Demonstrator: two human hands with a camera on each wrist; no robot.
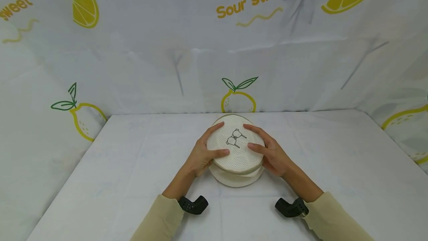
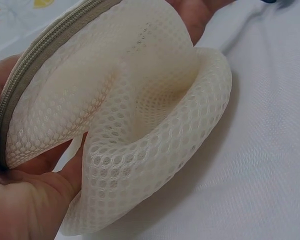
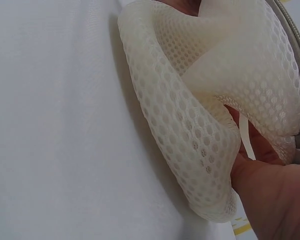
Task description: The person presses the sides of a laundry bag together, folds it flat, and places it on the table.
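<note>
A round cream mesh laundry bag [image 1: 238,159] with a small dark line drawing on its top stands on the white table. My left hand [image 1: 203,154] grips its left side, with the thumb and a finger over the top face. From the right, my right hand [image 1: 275,155] holds the opposite side in much the same way. In the left wrist view, a zipper [image 2: 21,82] runs round the upper rim and the mesh wall [image 2: 155,150] sags into a deep fold. The right wrist view shows the mesh [image 3: 175,115] bulging outward below my thumb.
A white cloth covers the table [image 1: 150,151]. Behind it hangs a white backdrop [image 1: 140,73] printed with lemons and lettering, which meets the table's back edge. Black wrist devices [image 1: 194,205] sit by both beige sleeves [image 1: 160,218].
</note>
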